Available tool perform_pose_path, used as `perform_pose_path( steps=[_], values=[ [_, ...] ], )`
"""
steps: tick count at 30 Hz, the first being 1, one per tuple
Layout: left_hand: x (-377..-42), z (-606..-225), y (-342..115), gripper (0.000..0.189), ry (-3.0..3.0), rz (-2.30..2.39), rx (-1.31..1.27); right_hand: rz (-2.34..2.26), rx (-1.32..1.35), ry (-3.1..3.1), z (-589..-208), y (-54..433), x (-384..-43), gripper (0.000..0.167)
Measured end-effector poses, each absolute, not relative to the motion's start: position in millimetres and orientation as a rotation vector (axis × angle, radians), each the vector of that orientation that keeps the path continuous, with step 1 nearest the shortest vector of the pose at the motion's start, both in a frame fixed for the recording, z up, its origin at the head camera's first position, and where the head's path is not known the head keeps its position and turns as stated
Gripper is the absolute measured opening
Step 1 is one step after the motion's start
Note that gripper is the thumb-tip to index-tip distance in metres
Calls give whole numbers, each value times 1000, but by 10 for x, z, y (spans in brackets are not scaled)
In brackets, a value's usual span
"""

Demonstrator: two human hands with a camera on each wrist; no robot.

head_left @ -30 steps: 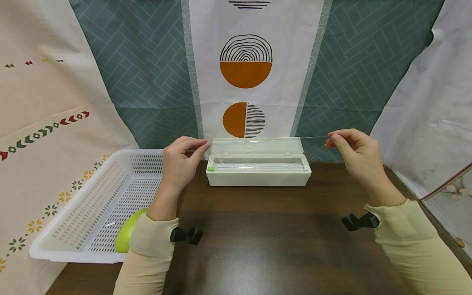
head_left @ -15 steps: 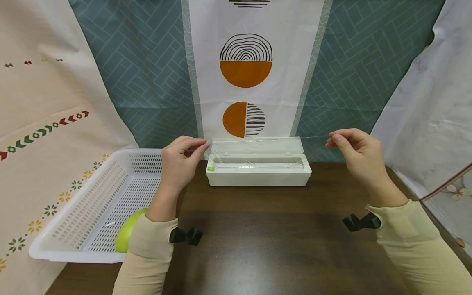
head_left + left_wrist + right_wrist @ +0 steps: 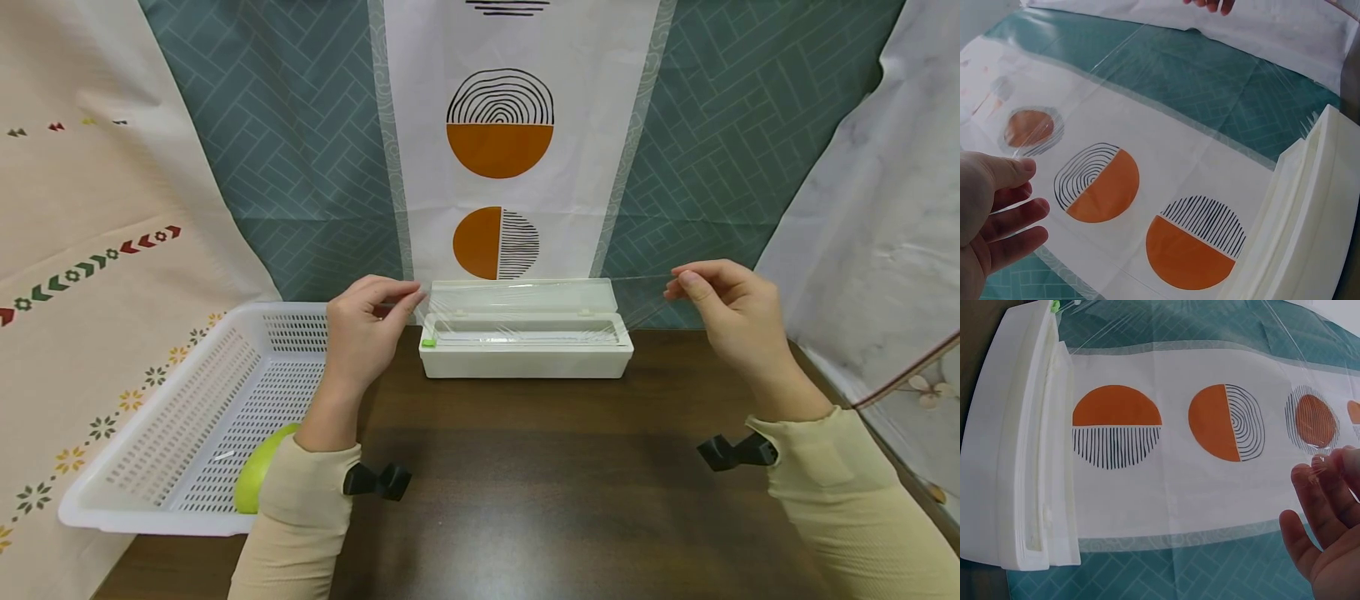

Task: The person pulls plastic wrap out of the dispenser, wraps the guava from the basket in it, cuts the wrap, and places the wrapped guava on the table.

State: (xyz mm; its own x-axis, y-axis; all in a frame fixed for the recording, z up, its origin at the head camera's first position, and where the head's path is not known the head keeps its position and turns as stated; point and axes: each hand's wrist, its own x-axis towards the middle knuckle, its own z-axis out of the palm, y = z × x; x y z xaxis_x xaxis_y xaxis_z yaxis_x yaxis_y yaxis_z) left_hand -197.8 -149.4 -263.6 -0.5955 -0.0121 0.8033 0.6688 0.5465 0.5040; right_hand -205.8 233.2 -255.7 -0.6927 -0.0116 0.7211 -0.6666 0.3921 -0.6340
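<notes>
A clear sheet of plastic wrap (image 3: 517, 293) stretches between my two hands, rising out of a white dispenser box (image 3: 525, 363) whose lid (image 3: 555, 297) stands open behind it. My left hand (image 3: 371, 325) pinches the sheet's left corner between thumb and forefinger, just left of the box. On the other side my right hand (image 3: 731, 312) pinches the right corner, farther out from the box. The wrist views show the film as a thin, creased, see-through layer running to the fingertips. A small green slider (image 3: 428, 343) sits at the left end of the box's front rim.
To the left stands a white perforated basket (image 3: 172, 525); a green rounded fruit (image 3: 258, 479) lies in it, partly hidden by my left sleeve. Patterned cloths (image 3: 315, 167) hang behind the dark wooden table (image 3: 540, 483) and along both sides.
Both hands have drifted very slightly apart, the left one to the left and the right one to the right, still pinching the plastic wrap. Box and basket stay put.
</notes>
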Motion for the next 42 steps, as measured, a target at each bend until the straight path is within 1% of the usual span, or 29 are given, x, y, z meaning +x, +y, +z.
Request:
perform_pose_path(
  steps=[11,42],
  values=[
    [-1956,-2621,-1490,13,-1961,-1087,-549,1285,605,-2006,-2541,2351,-2041,10],
    [-1918,-2574,-1496,14,-1922,-1092,-577,1383,659,-1939,-2488,2367,-2006,12]
  ],
)
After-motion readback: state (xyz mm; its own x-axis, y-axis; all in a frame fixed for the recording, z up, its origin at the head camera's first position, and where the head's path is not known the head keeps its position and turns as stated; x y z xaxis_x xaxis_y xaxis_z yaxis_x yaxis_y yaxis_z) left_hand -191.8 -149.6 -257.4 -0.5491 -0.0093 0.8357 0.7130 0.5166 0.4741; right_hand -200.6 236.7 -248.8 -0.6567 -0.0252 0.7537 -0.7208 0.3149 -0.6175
